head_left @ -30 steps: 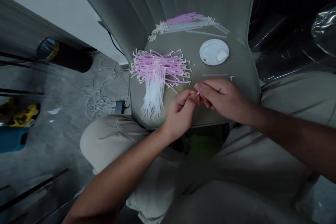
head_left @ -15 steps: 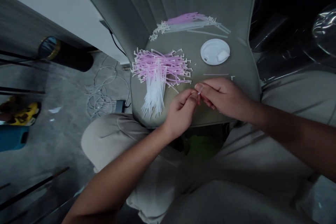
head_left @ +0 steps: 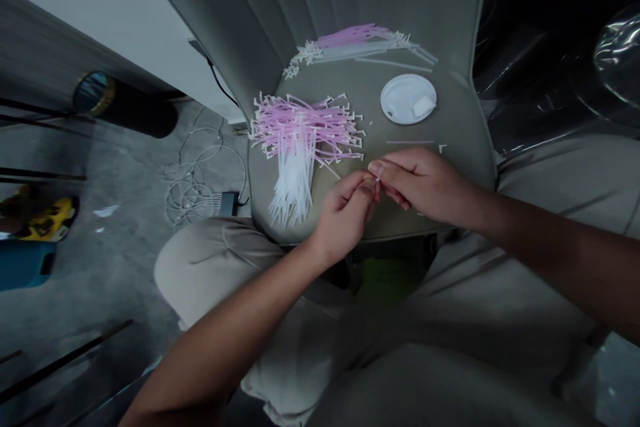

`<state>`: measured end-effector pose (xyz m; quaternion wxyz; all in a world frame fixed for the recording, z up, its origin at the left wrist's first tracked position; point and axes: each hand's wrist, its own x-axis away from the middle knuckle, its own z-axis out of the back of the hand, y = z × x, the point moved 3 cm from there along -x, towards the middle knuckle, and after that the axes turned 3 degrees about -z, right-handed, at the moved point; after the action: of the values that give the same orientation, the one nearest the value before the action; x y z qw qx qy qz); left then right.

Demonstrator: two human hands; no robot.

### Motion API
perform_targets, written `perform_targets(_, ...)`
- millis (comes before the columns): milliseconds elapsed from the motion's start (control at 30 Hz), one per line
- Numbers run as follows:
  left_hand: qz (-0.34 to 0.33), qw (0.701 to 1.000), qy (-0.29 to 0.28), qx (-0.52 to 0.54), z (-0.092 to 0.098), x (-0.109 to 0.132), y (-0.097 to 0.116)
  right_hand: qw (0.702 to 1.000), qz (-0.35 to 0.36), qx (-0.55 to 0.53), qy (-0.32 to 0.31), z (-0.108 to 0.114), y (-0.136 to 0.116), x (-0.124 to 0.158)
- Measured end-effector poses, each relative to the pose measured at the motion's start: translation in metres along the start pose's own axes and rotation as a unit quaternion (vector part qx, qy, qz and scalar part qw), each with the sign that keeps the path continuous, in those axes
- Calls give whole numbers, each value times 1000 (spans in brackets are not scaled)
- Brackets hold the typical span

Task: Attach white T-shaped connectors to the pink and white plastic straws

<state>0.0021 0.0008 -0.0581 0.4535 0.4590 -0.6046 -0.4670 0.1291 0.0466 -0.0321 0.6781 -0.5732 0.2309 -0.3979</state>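
Observation:
My left hand (head_left: 345,213) and my right hand (head_left: 425,183) meet fingertip to fingertip over the front of a grey padded seat (head_left: 453,140). Both pinch one small pale plastic piece (head_left: 379,175), mostly hidden by my fingers. Just left of my hands lies a heap of pink and white plastic ties (head_left: 305,137). A second bundle of pink and white ties (head_left: 357,43) lies at the back of the seat. One loose white tie (head_left: 410,142) rests just beyond my right hand.
A round white plastic lid (head_left: 408,99) sits on the seat behind my right hand. White cables and a power adapter (head_left: 200,190) lie on the floor to the left. My knees in beige trousers flank the seat. Dark shiny plastic (head_left: 565,60) fills the right side.
Both hands have stayed pinched together at the same spot, with only slight finger shifts. Nothing else has moved.

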Motion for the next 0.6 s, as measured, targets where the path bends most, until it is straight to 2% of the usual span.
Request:
perform_targets(333, -9, 1000, 0, -9, 2, -3, 1, 999, 22, 16, 19, -1, -2, 1)
perform_targets(600, -48, 994, 8, -101, 2, -6, 9, 998, 12, -6, 65, -6, 1, 3)
